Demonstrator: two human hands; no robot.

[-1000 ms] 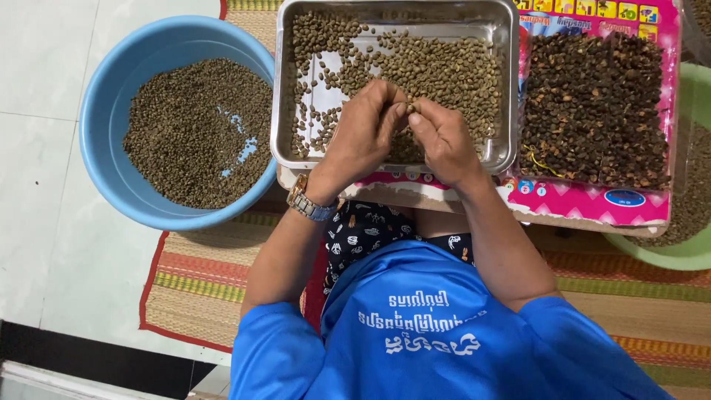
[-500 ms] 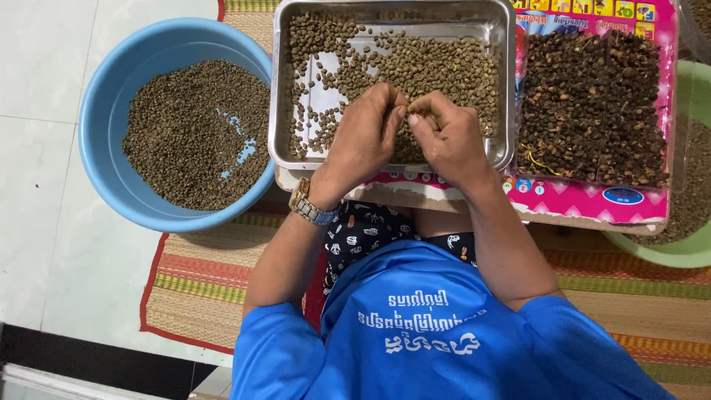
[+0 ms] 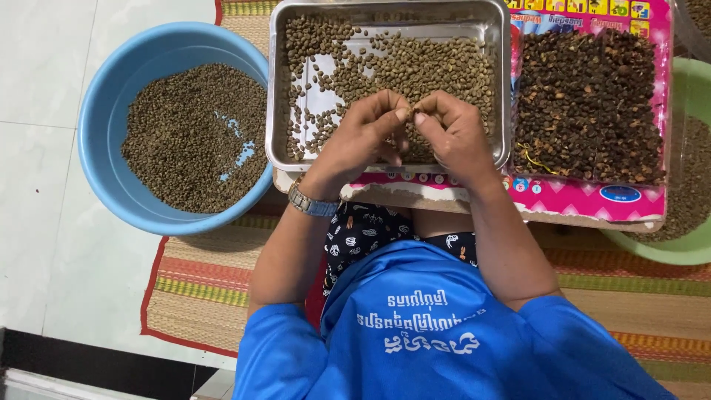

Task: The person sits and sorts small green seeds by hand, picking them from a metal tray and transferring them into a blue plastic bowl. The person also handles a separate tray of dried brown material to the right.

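A: What are the hands doing?
B: The left hand (image 3: 363, 141) and right hand (image 3: 453, 133) meet over the tray (image 3: 278, 89), fingertips pinched together on something too small to make out.
A: And the tray?
B: Greenish beans (image 3: 422, 67) cover it, with bare metal patches.
A: Around it?
B: A blue basin (image 3: 100, 133) of beans on the left; dark husks (image 3: 585, 104) on a pink board (image 3: 592, 200) on the right.

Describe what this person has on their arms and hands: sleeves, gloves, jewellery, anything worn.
Both hands are bare, no gloves. The left hand has a metal-link wristwatch on its wrist. The right hand and its wrist carry nothing that I can see. Both forearms are uncovered; short bright blue sleeves end above the elbows, part of a blue shirt with white lettering on the chest. No rings are visible from this angle.
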